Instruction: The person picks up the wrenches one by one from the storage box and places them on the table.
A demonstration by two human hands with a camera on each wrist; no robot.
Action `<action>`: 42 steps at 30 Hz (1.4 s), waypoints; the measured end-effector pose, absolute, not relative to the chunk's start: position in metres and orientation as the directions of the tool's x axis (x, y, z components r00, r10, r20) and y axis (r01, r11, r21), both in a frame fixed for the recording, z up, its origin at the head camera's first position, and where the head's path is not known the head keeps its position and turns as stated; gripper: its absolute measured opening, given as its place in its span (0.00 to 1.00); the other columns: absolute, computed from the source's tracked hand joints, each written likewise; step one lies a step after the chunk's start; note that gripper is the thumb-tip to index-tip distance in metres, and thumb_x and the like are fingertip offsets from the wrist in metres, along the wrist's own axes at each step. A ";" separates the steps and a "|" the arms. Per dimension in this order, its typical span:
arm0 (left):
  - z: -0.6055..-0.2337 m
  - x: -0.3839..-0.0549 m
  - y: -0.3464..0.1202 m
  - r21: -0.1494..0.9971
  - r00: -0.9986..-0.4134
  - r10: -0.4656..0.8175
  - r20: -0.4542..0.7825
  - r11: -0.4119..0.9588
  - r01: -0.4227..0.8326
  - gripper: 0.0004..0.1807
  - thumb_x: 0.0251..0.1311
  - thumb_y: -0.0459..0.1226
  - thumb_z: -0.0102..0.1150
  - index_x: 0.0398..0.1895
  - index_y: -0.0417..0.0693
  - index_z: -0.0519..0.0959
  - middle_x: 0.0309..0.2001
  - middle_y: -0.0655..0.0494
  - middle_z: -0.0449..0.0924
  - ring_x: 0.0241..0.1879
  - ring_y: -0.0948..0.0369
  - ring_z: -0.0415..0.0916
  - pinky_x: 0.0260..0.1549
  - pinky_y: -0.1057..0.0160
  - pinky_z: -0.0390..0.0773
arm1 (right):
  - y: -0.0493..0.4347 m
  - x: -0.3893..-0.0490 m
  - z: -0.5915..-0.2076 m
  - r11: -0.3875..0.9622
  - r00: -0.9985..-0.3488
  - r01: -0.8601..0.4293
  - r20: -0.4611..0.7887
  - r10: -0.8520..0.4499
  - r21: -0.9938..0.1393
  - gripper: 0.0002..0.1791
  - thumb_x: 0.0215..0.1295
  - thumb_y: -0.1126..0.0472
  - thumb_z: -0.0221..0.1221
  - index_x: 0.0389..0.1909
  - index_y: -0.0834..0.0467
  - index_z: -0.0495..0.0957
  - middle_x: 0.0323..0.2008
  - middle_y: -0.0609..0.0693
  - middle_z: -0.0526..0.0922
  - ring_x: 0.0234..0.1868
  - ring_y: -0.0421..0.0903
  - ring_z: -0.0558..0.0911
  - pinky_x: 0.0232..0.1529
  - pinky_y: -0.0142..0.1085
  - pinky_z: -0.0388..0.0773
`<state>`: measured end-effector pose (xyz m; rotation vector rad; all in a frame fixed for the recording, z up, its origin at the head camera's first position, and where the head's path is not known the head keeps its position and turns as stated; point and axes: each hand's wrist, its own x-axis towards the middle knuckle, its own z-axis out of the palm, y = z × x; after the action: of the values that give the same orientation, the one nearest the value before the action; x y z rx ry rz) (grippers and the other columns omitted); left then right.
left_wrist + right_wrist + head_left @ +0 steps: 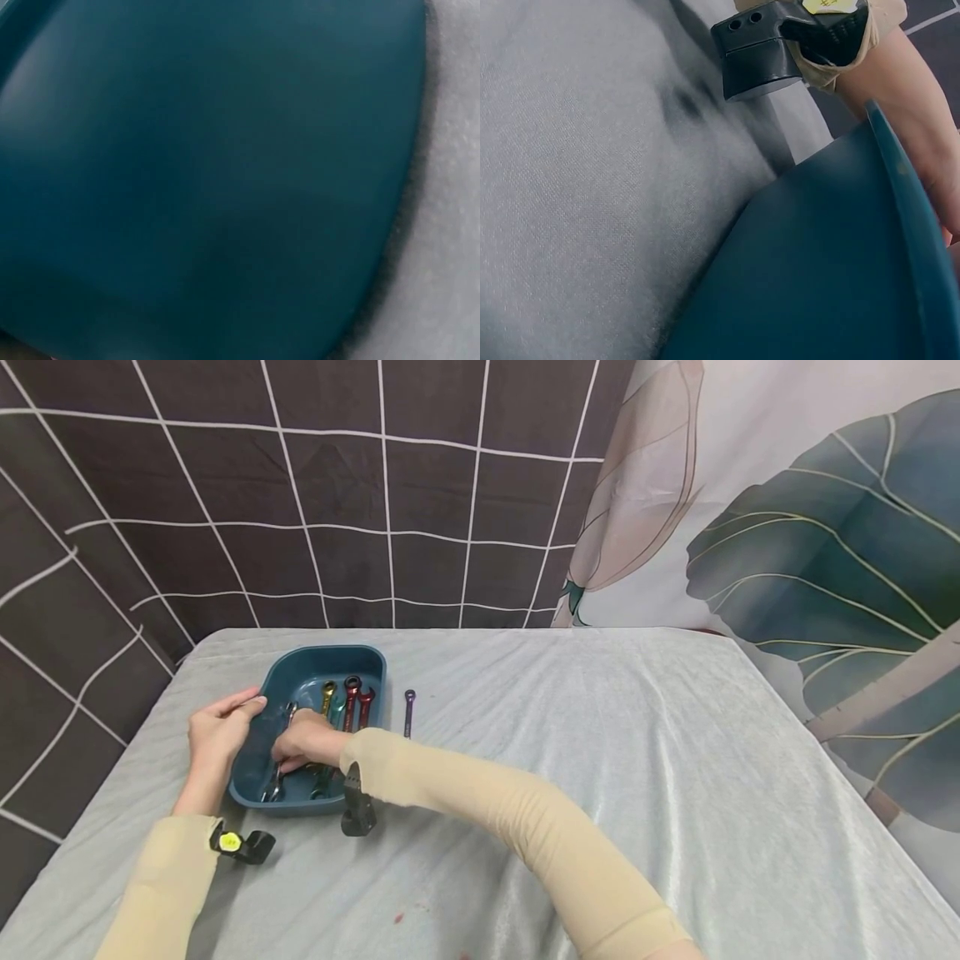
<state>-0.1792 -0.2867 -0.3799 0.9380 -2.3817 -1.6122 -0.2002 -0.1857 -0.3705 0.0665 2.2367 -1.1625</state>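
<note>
A blue plastic tray (322,653) holds several combination wrenches. My left hand (217,727) grips its left rim, thumb and fingertips at the edge. My right hand (303,739) reaches down into the tray, fingers curled onto the middle of a silver wrench (274,789) that lies along the left side; both its ends show past the hand. To the right lie a gold wrench (327,696), a green wrench (337,707) and red wrenches (352,693), partly hidden by the right hand and wrist. The tray wall (225,150) fills most of the left wrist view.
A purple wrench (409,710) lies on the table to the right of the tray, its lower end near the right sleeve. Pale grey cloth (600,718) covers the table. A dark gridded curtain (427,493) hangs behind, with a leaf-patterned one (825,568) at the right.
</note>
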 end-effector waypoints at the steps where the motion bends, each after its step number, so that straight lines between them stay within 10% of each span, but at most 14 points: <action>1: -0.380 -0.179 -0.287 0.873 -0.801 -0.550 -0.237 0.241 -0.424 0.26 0.65 0.48 0.53 0.64 0.47 0.72 0.66 0.51 0.68 0.70 0.57 0.61 0.68 0.57 0.62 | -0.185 -0.200 -0.371 0.607 -0.811 0.312 -0.538 -0.230 -0.731 0.09 0.51 0.73 0.66 0.33 0.67 0.77 0.19 0.56 0.82 0.31 0.49 0.88 0.23 0.30 0.81; 36: -0.379 -0.179 -0.287 0.880 -0.794 -0.552 -0.255 0.208 -0.427 0.28 0.63 0.48 0.56 0.64 0.48 0.72 0.67 0.52 0.68 0.69 0.58 0.63 0.67 0.57 0.64 | -0.160 -0.199 -0.367 0.388 -0.742 0.432 -0.565 -0.360 -0.815 0.07 0.55 0.75 0.63 0.30 0.71 0.73 0.17 0.58 0.79 0.45 0.58 0.85 0.41 0.39 0.83; 42: -0.380 -0.180 -0.288 0.884 -0.795 -0.548 -0.261 0.195 -0.425 0.28 0.63 0.48 0.56 0.65 0.47 0.71 0.68 0.51 0.67 0.70 0.57 0.62 0.67 0.56 0.63 | -0.154 -0.205 -0.366 0.356 -0.756 0.416 -0.535 -0.377 -0.837 0.06 0.55 0.75 0.63 0.21 0.70 0.78 0.14 0.54 0.78 0.46 0.57 0.84 0.26 0.30 0.82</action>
<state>-0.1801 -0.2880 -0.3803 0.9573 -2.3389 -1.6708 -0.2049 -0.1537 -0.3663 0.0334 1.9319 -1.4705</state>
